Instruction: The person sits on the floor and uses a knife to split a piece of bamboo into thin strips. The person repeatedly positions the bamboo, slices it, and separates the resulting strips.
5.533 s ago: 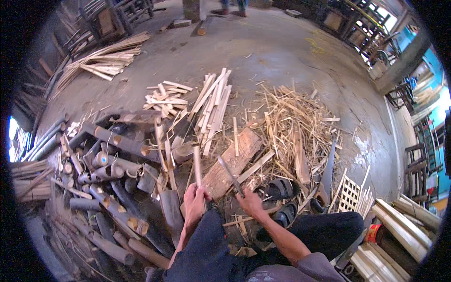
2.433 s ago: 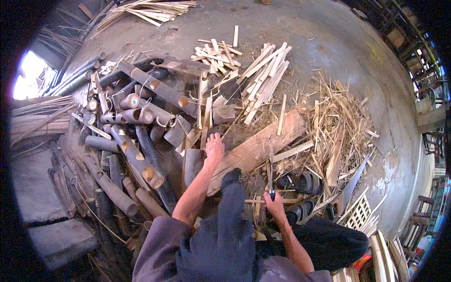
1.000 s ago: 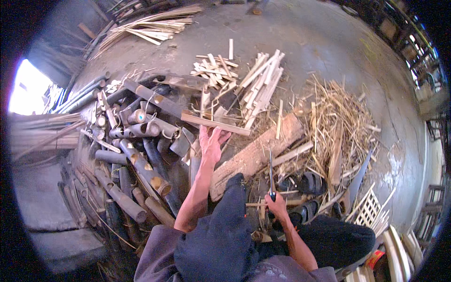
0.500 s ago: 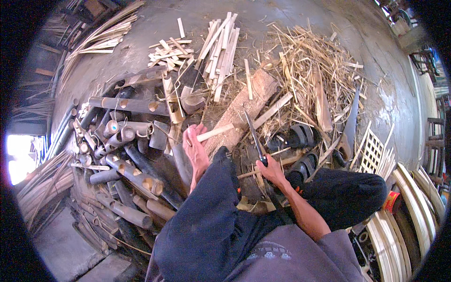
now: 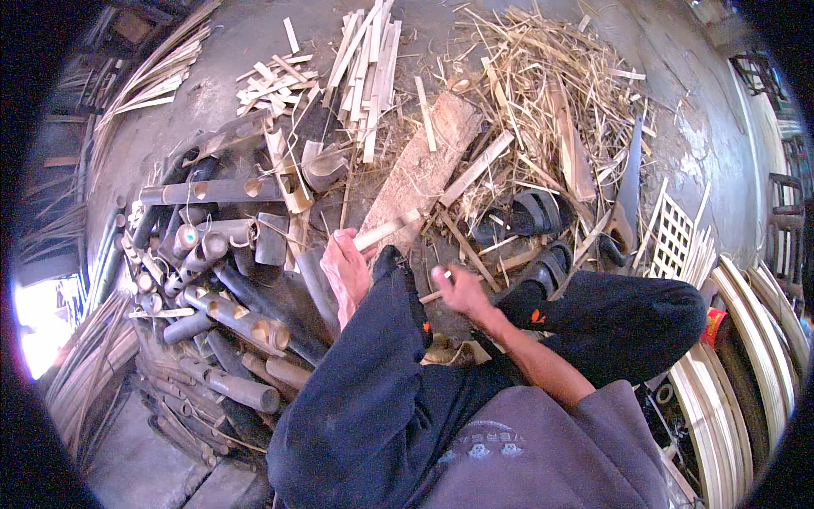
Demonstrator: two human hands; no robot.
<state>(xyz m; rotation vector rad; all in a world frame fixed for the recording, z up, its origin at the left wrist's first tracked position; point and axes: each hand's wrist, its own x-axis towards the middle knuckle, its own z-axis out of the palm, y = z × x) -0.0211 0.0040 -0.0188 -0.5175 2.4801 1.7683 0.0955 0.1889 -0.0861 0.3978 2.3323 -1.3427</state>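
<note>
A seated person in dark trousers (image 5: 356,416) and a greyish-purple shirt (image 5: 560,441) works low over a stained grey floor (image 5: 242,30). The left hand (image 5: 346,270) grasps a short, pale, flat-sided strip of bamboo (image 5: 388,229), fingers wrapped around its near end beside the raised knee. The strip's free end crosses in front of a thick, rough-grained brown plank (image 5: 428,161); whether the two touch, I cannot tell. The right hand (image 5: 462,291) hangs just beyond, its fingers curled and blurred; I cannot tell whether they close on anything.

Ahead lies a tangled, straw-coloured heap of thin bamboo shavings (image 5: 543,76), with a broad steel-bladed handsaw (image 5: 629,178) near its right edge. Two black strapped sandals (image 5: 538,212) rest near the right foot. To the left, dull grey-brown bamboo tubes (image 5: 212,193) are piled, hollow ends showing. A stack of smooth, pale strips (image 5: 371,72) lies past the plank.

Half a second ago, a slim dark-handled blade stood out plainly from the right hand; now it cannot be made out. A second ago, the left hand was stretched out toward the tubes; it has since drawn back to the knee.
</note>
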